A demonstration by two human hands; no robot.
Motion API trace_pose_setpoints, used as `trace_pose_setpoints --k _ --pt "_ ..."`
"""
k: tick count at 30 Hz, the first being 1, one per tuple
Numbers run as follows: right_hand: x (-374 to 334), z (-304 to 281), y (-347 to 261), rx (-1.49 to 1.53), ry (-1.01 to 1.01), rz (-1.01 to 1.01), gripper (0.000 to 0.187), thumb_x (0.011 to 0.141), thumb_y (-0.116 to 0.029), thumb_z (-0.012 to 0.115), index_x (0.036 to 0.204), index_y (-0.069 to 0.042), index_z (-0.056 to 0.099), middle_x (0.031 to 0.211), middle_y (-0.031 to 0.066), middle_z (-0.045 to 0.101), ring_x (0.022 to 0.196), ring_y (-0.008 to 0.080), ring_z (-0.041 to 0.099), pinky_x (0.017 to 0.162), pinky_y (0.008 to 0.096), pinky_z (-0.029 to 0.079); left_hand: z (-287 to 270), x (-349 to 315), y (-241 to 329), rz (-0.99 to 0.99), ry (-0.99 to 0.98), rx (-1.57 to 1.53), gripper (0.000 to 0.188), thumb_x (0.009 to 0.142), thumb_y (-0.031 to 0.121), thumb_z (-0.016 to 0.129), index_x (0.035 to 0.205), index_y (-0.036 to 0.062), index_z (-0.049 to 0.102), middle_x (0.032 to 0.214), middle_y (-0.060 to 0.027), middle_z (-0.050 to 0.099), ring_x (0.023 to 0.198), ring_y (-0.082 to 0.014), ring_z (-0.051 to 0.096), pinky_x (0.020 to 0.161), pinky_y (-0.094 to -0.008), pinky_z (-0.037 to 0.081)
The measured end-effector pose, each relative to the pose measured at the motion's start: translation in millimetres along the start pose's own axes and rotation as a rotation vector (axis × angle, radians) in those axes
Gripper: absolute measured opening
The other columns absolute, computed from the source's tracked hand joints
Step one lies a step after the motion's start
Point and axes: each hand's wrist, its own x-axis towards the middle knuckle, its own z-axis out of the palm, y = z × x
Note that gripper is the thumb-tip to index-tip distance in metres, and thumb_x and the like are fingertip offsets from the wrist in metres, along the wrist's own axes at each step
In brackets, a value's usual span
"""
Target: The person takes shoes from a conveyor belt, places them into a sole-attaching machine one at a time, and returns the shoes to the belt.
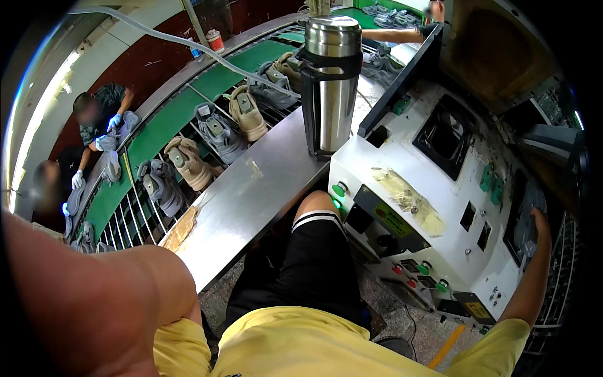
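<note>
My right arm reaches along the far right side of the white machine. At its opening, my right hand (539, 221) is closed on a grey shoe (525, 226), seen side-on and partly in shadow. Part of that shoe is hidden by the hand and the machine's edge. My left arm (125, 295) is raised and bent, very close and blurred at the lower left; its hand lies outside the picture. Between my arms stands the white machine (433, 157), with green and red buttons and yellowed tape on its panel.
A large steel flask (333, 88) with a black handle stands on the metal ledge (251, 182). Beyond it, a conveyor with rollers carries several grey and beige shoes (217, 135). Two people at the left handle shoes, wearing gloves; another person's arm (402, 36) shows at the back.
</note>
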Motion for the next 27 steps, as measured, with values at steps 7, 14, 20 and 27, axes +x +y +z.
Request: trace_pose_setpoints --k 7,14,20,27 --pt "-12 -10 4 0.14 0.284 0.094 0.078 0.06 -0.04 0.073 0.123 0.0 0.05 0.121 0.0178 0.053 0.108 0.033 0.052 0.092 0.0403 0.04 5 5 -13 0.032 -0.007 0.029 0.037 0.076 0.01 0.069 0.109 0.0021 0.052 0.107 -0.0187 0.057 0.103 -0.0327 0.053 0.088 -0.0437 0.041" --pt "-146 39 -13 0.452 0.794 -0.212 0.096 0.066 -0.033 0.078 0.14 0.005 0.03 0.136 0.0253 0.042 0.119 0.0365 0.046 0.098 0.0431 0.039 7 16 -26 0.072 0.065 0.161 0.036 0.077 0.009 0.067 0.109 0.0024 0.052 0.109 -0.0191 0.056 0.107 -0.0347 0.052 0.092 -0.0466 0.041" --pt "-215 66 86 0.62 1.065 -0.299 0.083 0.067 -0.022 0.079 0.132 0.005 0.037 0.125 0.0232 0.05 0.108 0.0372 0.053 0.092 0.0451 0.045 46 -115 -22 -0.755 0.081 0.074 0.031 0.08 0.008 0.064 0.108 0.0015 0.054 0.109 -0.0173 0.058 0.11 -0.0329 0.053 0.096 -0.0448 0.041" --pt "-284 152 33 1.207 0.173 -0.744 0.043 0.07 -0.009 0.064 0.111 0.001 0.053 0.101 0.012 0.058 0.089 0.0267 0.055 0.08 0.0374 0.045 100 -224 34 -1.285 -0.278 -0.461 0.056 0.08 0.024 0.071 0.127 0.0018 0.049 0.124 -0.0155 0.056 0.116 -0.0258 0.053 0.098 -0.0368 0.042"
